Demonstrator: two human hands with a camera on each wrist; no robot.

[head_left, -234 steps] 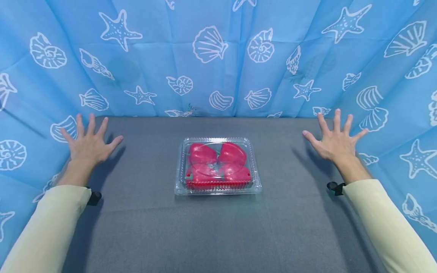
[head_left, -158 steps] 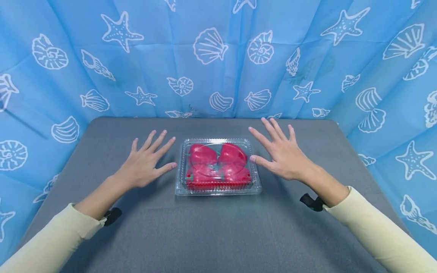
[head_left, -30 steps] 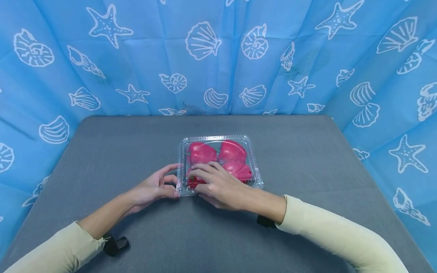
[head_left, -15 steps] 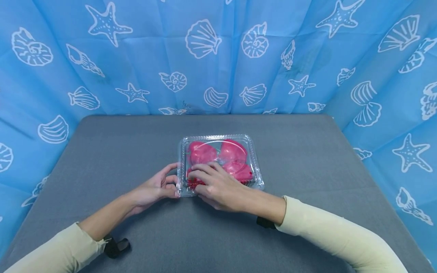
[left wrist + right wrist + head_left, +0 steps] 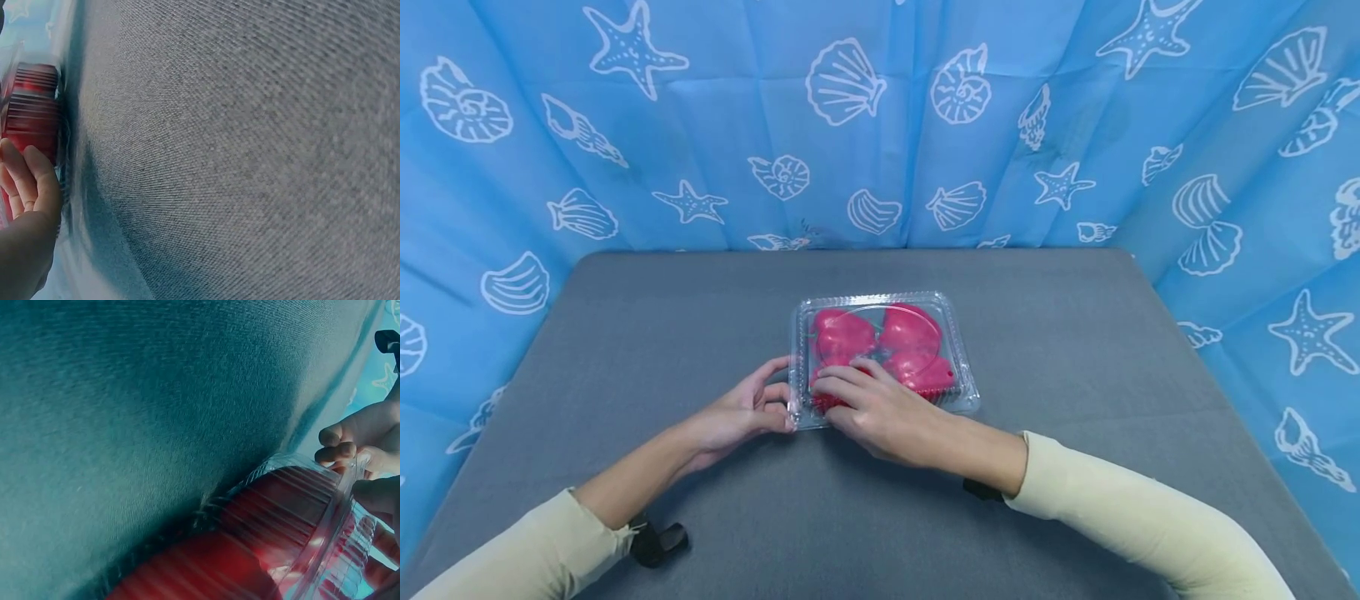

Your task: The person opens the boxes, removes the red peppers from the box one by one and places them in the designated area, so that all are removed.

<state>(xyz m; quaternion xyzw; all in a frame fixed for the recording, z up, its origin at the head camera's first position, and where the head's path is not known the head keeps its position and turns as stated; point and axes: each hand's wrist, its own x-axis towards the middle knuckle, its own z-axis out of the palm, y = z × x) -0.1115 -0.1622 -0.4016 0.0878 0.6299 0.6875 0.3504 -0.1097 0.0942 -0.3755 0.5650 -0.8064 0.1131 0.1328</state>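
A clear plastic clamshell container [image 5: 964,392] sits mid-table with several red bell peppers [image 5: 912,330] inside, green stems showing; its lid covers them. At its front left corner my left hand [image 5: 737,415] pinches the rim, the thumb in front and the fingers along the left side. My right hand [image 5: 883,410] reaches across the front, its fingers curled over the lid and its thumb at the front rim, hiding part of the front left pepper. In the right wrist view, the right thumb [image 5: 375,492] lies against the rim close to the left hand's fingertips.
A grey cloth covers the table [image 5: 685,333], whose far edge meets a blue curtain [image 5: 722,125] printed with white shells and starfish. A black strap device [image 5: 658,543] sits at the left wrist; another is partly visible under the right.
Both hands came inward from the table's sides onto the container. Over the last second they stay nearly still there, the right fingers shifting slightly on the lid.
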